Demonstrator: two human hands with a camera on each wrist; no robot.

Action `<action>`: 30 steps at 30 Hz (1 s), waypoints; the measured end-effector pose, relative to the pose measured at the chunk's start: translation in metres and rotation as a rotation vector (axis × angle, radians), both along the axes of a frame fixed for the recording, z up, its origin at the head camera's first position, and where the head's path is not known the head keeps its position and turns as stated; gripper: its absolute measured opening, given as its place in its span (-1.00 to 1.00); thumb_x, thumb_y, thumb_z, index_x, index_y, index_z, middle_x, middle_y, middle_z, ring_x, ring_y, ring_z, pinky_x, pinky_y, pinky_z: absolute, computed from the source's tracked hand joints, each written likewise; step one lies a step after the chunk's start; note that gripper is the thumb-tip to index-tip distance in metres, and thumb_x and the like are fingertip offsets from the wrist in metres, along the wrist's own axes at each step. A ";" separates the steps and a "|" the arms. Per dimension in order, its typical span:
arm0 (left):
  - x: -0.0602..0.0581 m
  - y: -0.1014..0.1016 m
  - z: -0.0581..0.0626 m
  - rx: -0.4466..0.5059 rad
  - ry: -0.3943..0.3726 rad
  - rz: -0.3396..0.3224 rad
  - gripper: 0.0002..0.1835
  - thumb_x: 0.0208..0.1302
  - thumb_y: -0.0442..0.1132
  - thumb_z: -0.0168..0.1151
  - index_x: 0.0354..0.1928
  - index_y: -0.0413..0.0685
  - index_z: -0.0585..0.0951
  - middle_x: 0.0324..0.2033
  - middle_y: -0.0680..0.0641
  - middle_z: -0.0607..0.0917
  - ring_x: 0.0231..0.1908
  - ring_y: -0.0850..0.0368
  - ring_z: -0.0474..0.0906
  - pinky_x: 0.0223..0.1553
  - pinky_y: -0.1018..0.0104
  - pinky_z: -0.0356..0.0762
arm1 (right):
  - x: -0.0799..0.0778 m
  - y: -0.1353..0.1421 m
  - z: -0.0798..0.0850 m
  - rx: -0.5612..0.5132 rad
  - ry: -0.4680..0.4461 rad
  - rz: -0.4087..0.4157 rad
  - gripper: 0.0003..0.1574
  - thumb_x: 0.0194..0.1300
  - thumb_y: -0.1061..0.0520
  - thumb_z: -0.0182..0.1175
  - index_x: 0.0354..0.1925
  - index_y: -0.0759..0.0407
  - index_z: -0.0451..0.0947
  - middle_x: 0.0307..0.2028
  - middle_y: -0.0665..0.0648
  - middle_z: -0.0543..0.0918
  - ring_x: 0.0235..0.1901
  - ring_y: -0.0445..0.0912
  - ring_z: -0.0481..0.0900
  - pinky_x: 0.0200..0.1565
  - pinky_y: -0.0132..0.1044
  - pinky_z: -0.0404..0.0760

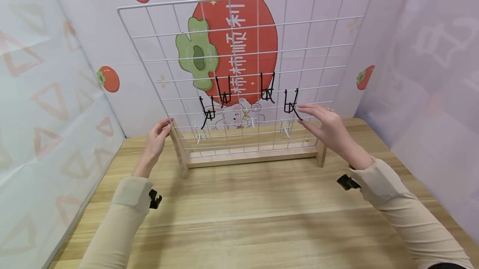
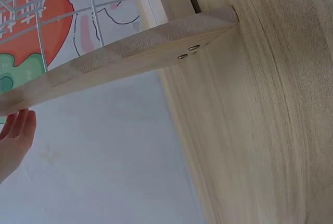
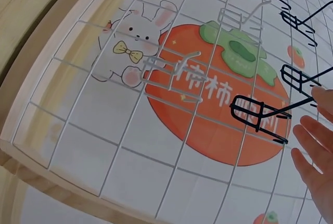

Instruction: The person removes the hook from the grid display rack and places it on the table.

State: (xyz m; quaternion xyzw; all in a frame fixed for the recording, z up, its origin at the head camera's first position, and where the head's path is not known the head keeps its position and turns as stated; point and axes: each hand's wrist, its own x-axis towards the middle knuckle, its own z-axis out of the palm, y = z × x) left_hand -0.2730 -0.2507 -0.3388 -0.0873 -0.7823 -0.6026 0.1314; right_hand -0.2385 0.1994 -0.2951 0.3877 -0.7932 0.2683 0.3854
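Observation:
A white wire grid rack (image 1: 247,48) stands upright on a wooden base (image 1: 254,159). My left hand (image 1: 156,138) touches the upper end of its left wooden side post (image 1: 179,152), and the left wrist view shows fingertips against the post's outer face. At the lower right of the grid hangs a black wire hook (image 1: 290,103). My right hand (image 1: 329,125) is beside it, fingers extended and spread from the thumb, with the thumb tip right at the hook's end. Another black hook (image 1: 267,92) hangs just left of it.
Two further black hooks, including a left one (image 1: 209,114), hang across the grid. Below are white hooks, one at the middle (image 1: 252,122) and one at the right (image 1: 286,130). The wooden table (image 1: 239,215) meets a printed backdrop (image 1: 314,53) behind the rack.

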 end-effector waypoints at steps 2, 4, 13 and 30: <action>-0.002 0.000 -0.002 0.011 0.002 0.011 -0.59 0.36 -0.28 -0.16 0.12 -0.48 0.24 0.14 -0.33 0.31 -0.11 0.44 0.33 -0.06 0.57 0.27 | -0.001 -0.002 0.000 -0.015 0.017 0.016 -0.55 -0.11 0.42 0.29 -0.14 0.34 0.53 -0.13 0.23 0.59 -0.13 0.08 0.52 -0.02 -0.24 0.39; -0.003 -0.001 -0.004 0.025 0.004 0.022 -0.59 0.35 -0.26 -0.13 0.09 -0.48 0.26 0.09 -0.23 0.40 -0.14 0.45 0.34 -0.08 0.57 0.29 | -0.002 -0.003 0.001 -0.028 0.036 0.033 -0.59 -0.17 0.47 0.30 -0.22 0.36 0.55 -0.19 0.24 0.61 -0.18 0.07 0.56 -0.03 -0.40 0.38; -0.009 -0.003 -0.010 0.193 -0.016 0.001 -0.87 0.31 -0.25 -0.04 -0.14 -0.10 0.39 -0.20 0.21 0.51 -0.18 0.39 0.38 -0.18 0.56 0.36 | -0.002 -0.011 0.002 -0.088 0.079 0.074 -0.63 -0.24 0.57 0.26 -0.33 0.38 0.57 -0.30 0.24 0.64 -0.23 -0.10 0.60 -0.17 -0.67 0.32; -0.010 -0.002 -0.012 0.250 -0.048 -0.009 -0.95 0.31 -0.24 -0.05 -0.22 0.08 0.39 -0.19 0.19 0.47 -0.14 0.35 0.35 -0.08 0.47 0.27 | -0.003 -0.013 0.012 -0.126 0.173 -0.012 -0.70 -0.14 0.56 0.23 -0.32 0.42 0.56 -0.34 0.28 0.64 -0.36 0.07 0.61 -0.13 -0.57 0.42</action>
